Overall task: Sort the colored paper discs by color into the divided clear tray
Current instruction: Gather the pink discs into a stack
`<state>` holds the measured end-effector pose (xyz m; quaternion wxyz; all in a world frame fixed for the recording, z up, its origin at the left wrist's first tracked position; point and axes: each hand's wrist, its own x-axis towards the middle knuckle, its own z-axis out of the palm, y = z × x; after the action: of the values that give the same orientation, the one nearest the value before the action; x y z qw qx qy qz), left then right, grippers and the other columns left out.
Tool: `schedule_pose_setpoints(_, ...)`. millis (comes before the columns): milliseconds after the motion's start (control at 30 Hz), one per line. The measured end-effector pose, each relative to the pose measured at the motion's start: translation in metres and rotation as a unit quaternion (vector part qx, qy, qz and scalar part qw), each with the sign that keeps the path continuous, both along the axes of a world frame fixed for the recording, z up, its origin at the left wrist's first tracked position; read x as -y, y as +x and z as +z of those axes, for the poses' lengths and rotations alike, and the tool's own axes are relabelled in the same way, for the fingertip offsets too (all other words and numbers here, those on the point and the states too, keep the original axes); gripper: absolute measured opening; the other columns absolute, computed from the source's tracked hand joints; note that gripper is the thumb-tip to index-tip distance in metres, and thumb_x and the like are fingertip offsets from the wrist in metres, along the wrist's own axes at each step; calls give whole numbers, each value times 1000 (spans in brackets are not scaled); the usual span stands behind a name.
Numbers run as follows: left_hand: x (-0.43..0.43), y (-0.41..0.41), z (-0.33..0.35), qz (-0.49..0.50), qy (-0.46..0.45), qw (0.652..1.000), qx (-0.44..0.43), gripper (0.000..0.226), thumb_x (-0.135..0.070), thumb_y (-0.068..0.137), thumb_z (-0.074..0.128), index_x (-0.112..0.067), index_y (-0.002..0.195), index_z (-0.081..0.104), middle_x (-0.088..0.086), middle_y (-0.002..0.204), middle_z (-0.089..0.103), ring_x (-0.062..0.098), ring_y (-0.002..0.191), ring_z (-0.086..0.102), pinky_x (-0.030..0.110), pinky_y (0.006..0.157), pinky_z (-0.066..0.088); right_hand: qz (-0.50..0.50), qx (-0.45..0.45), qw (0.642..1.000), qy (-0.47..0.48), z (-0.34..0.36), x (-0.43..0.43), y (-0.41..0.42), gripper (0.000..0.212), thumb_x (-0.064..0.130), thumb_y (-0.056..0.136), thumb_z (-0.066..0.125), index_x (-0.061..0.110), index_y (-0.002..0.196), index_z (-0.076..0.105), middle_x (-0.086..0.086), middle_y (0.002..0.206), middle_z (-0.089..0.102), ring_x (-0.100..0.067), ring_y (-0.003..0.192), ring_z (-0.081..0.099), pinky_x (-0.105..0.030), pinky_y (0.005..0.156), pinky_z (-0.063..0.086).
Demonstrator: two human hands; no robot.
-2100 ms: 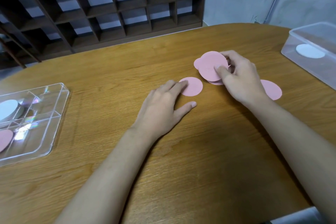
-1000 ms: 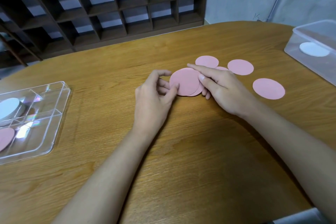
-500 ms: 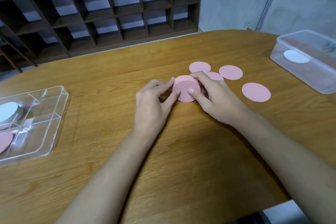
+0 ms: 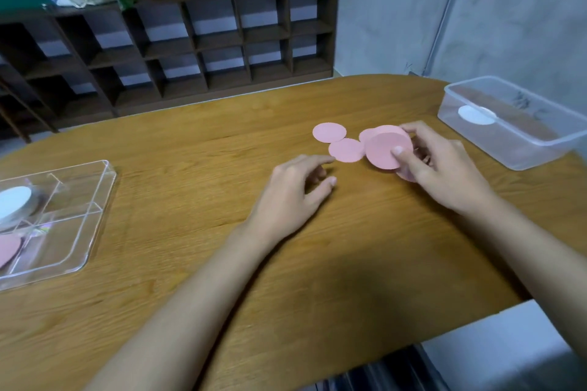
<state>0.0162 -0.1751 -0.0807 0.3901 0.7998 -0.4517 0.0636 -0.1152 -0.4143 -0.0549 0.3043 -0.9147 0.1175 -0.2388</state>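
Note:
My right hand [image 4: 444, 171] holds a stack of pink paper discs [image 4: 386, 149], thumb on the top face and fingers curled behind it. Two loose pink discs lie flat on the table just left of the stack, one [image 4: 329, 132] farther back and one [image 4: 347, 150] nearer. Another pink edge [image 4: 366, 135] peeks out behind the stack. My left hand [image 4: 295, 194] rests on the wood with loosely bent fingers, holding nothing, its fingertips close to the nearer loose disc. The divided clear tray [image 4: 95, 219] sits far left, with white discs [image 4: 14, 201] in one compartment and a pink disc [image 4: 8, 247] in another.
A clear plastic box [image 4: 521, 149] with one white disc [image 4: 476, 115] inside stands at the table's right edge. Dark wooden cubby shelves [image 4: 190, 41] with potted plants on top stand beyond the table. The table's near edge curves away at lower right.
My right hand has carried the pink stack to the right, over the loose discs there. My left hand has let go of the stack and stayed behind on the table.

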Motion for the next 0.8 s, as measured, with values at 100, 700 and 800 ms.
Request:
schedule_pose_setpoints(100, 24, -5, 1, -22, 14, 1000, -3, 30, -26, 95, 73, -20, 124, 73, -6, 100, 70, 6, 88, 62, 12, 84, 43, -33, -5, 999, -7, 1, 25, -11, 22, 35, 102, 59, 34, 124, 60, 4, 102, 73, -21, 86, 65, -30, 78, 45)
schedule_pose_setpoints(700, 127, -29, -5, -48, 65, 996, 34, 52, -59, 81, 78, -25, 121, 71, -10, 115, 72, 12, 109, 60, 37, 93, 51, -107, 67, 992, 22, -23, 66, -11, 26, 28, 102, 62, 26, 128, 62, 15, 87, 62, -3, 80, 58, -6, 69, 39)
schedule_pose_setpoints(800, 124, -28, -3, -58, 63, 993, 87, 40, -57, 93, 66, -20, 108, 72, -8, 100, 73, 15, 97, 62, 39, 82, 52, -96, 64, 993, 19, -22, 64, -10, 25, 26, 102, 63, 26, 126, 63, 10, 83, 63, -5, 79, 58, -5, 69, 39)
